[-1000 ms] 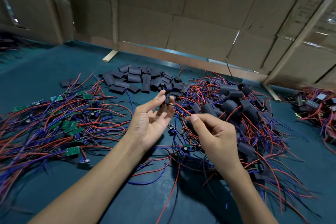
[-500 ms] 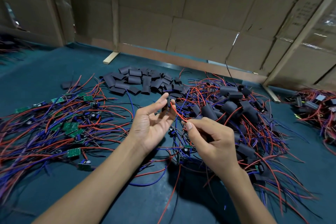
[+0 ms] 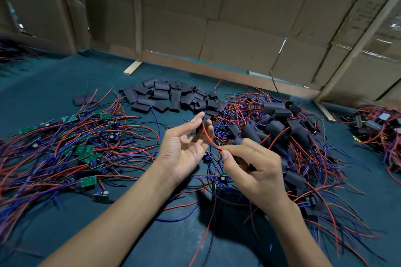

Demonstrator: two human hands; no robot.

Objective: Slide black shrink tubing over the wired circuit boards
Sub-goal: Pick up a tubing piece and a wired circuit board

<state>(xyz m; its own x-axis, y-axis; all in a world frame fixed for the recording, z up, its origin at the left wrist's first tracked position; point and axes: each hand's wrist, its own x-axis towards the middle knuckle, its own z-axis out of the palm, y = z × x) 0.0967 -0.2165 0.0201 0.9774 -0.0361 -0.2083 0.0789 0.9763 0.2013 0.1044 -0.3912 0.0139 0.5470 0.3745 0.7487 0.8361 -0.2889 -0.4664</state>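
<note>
My left hand [image 3: 184, 149] is raised palm-up at the centre, thumb and fingertips pinching a small black tubing piece [image 3: 199, 130]. A red wire [image 3: 208, 137] runs from it down to my right hand [image 3: 253, 168], which pinches the wire's end between thumb and forefinger. A pile of flat black shrink tubing pieces [image 3: 171, 96] lies behind the hands. Bare green circuit boards with red and blue wires [image 3: 86, 151] spread out at the left. Boards covered in black tubing [image 3: 280, 128] are heaped at the right.
Everything lies on a teal mat [image 3: 54, 84]. Cardboard walls [image 3: 238, 17] with wooden strips close off the back. Another tangle of wired parts [image 3: 377, 128] sits at the far right. Loose wires cross the mat below my right hand.
My right hand has drawn a red wire out of the piece held in my left hand, pulling it down and to the right. The left hand stayed in place.
</note>
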